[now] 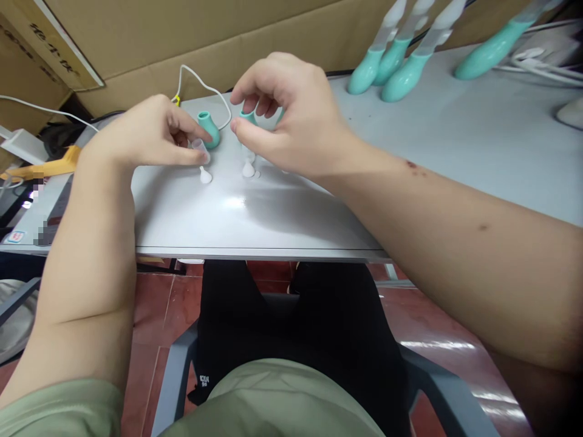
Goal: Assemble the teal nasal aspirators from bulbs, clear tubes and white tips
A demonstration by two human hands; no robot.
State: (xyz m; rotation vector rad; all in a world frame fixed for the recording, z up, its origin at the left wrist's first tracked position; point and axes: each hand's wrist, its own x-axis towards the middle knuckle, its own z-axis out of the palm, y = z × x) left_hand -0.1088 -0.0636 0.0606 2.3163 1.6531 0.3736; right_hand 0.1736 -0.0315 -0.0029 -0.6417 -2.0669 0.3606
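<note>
My left hand [159,133] is closed in a pinch, thumb and forefinger around a small clear plastic tube [199,147]. Just behind that tube stands a teal rubber bulb [209,130] with its open neck upward. A white teardrop-shaped tip [206,175] lies in front of it. Over the table to the right, my right hand [285,109] is curved with thumb and fingers apart, and nothing shows between them. Beneath it a second teal bulb [247,116] is partly hidden. Another white tip [248,169] and a small white disc [257,175] lie nearer to me.
Several assembled teal bulbs with clear tubes and white tips [407,76] stand or lean at the back right of the grey table [455,139]. A white cable [195,71] loops along the cardboard wall [191,36]. A yellow-orange object [54,165] is at the left.
</note>
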